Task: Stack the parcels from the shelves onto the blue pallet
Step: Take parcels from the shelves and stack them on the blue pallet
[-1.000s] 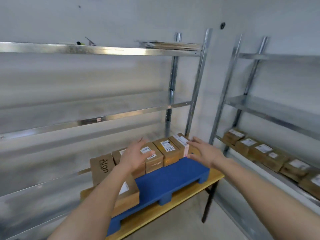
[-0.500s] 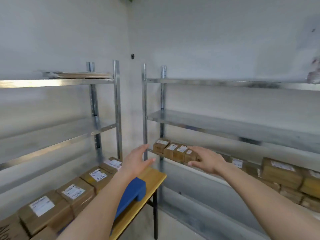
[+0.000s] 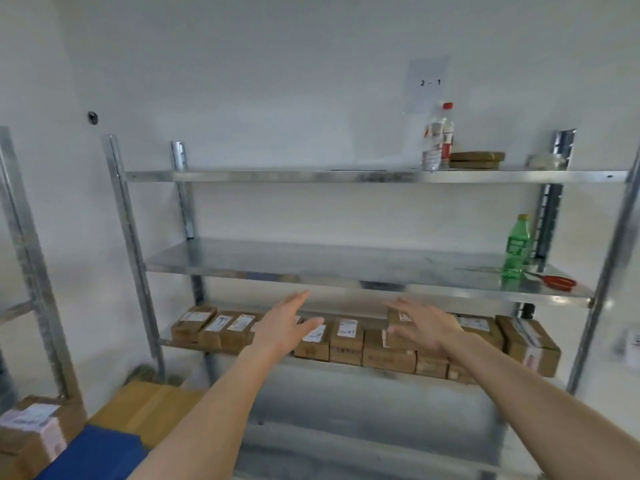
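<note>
Parcels (image 3: 346,336), brown cardboard boxes bearing white labels, are sitting in a row along the lowest visible shelf (image 3: 363,368) of a metal rack (image 3: 131,244), in the head view, the only one. The row is running from near the rack's left post to a larger box at its right end. Both arms are reaching forward toward this row. The left hand (image 3: 284,327) is hanging in front of the parcels left of centre, its fingers straight and spread, holding nothing. The right hand (image 3: 424,329) is hovering over the parcels right of centre, fingers likewise extended and loosely splayed, empty; whether its fingertips are touching a box cannot be told. A corner of the blue pallet (image 3: 93,455) is showing at the lower left, lying on a wooden table top (image 3: 149,407), with one labelled parcel (image 3: 33,431) standing at the pallet's left edge. The middle shelf is carrying a green bottle (image 3: 516,251) and red-handled scissors (image 3: 557,281) at its right end. The top shelf is bearing a clear bottle with a red cap (image 3: 438,136) beside a flat brown package (image 3: 476,160). A sheet marked "2 - 1" (image 3: 429,83) is hanging on the wall above.
</note>
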Tool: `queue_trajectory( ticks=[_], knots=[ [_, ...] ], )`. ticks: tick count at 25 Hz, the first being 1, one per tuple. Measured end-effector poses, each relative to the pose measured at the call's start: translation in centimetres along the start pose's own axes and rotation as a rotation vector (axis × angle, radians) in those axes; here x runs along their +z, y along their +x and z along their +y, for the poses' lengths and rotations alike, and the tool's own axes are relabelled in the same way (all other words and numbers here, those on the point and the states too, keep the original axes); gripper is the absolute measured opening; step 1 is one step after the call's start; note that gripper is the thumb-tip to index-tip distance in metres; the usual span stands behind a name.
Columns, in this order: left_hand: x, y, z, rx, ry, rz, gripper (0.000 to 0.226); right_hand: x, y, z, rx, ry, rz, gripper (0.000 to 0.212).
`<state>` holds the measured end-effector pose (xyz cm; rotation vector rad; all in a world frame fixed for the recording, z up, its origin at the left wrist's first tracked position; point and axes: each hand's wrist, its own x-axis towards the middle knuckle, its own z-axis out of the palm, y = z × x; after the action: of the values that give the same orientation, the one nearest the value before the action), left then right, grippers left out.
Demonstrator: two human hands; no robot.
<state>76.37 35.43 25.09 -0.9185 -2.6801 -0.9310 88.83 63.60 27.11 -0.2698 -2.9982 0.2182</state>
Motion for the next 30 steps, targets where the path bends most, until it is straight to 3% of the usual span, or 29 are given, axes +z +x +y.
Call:
queue_trajectory(
  ticks=[9, 30],
  knots=[
    [14.5, 9.1, 6.0, 0.064, -0.069, -0.142, 0.068, 2.6, 2.1, 16.4, 0.166, -0.036, -0.097, 0.068],
    [39.7, 33.2, -3.3, 0.017, -0.048, -0.448, 0.067, 18.6, 23.8, 30.1, 0.347, 0.047, -0.254, 0.062]
  ],
)
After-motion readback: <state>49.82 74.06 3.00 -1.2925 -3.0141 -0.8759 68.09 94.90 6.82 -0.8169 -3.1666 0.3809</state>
